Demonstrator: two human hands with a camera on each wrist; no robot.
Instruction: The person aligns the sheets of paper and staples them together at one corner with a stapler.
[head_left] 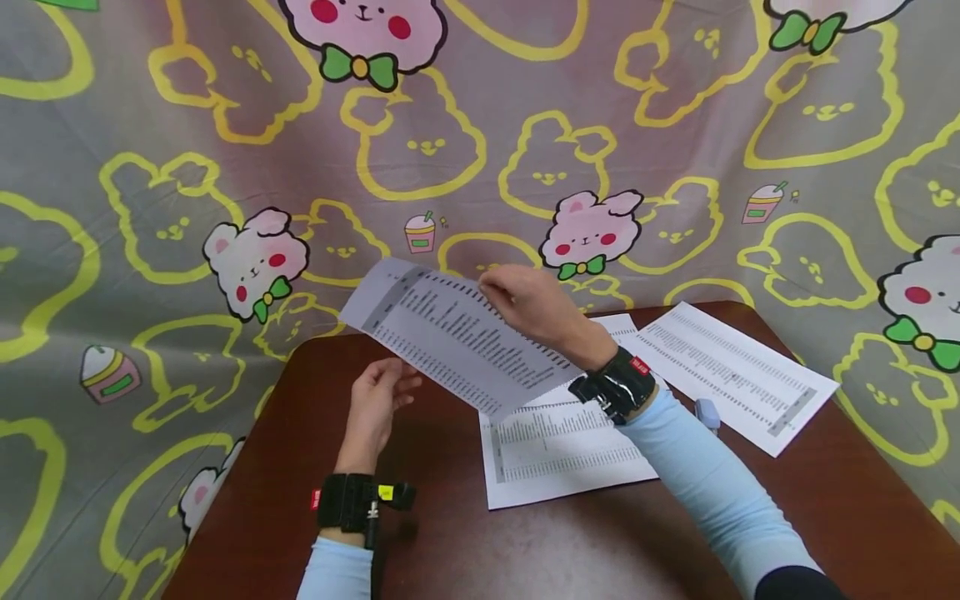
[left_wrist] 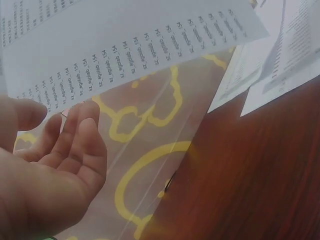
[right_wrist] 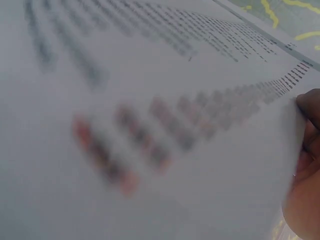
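Observation:
A printed sheet of paper (head_left: 457, 342) is held up tilted above the table, covered with rows of text and a grey header band. My right hand (head_left: 536, 308) pinches it by its far long edge; in the right wrist view that hand (right_wrist: 307, 160) shows only partly at the frame's right side, and the sheet (right_wrist: 210, 180) fills most of the picture. By the near edge of the sheet is my left hand (head_left: 375, 404), its fingers loosely bent. In the left wrist view the thumb and fingers of this hand (left_wrist: 55, 170) are apart, close to the paper's edge (left_wrist: 150, 55).
Further printed sheets (head_left: 570, 467) lie on the brown table (head_left: 435, 533) under my right arm. Another sheet (head_left: 738, 375) is at the table's right, with a small grey-blue object (head_left: 707, 413) beside it. A patterned cloth (head_left: 465, 167) hangs behind the table.

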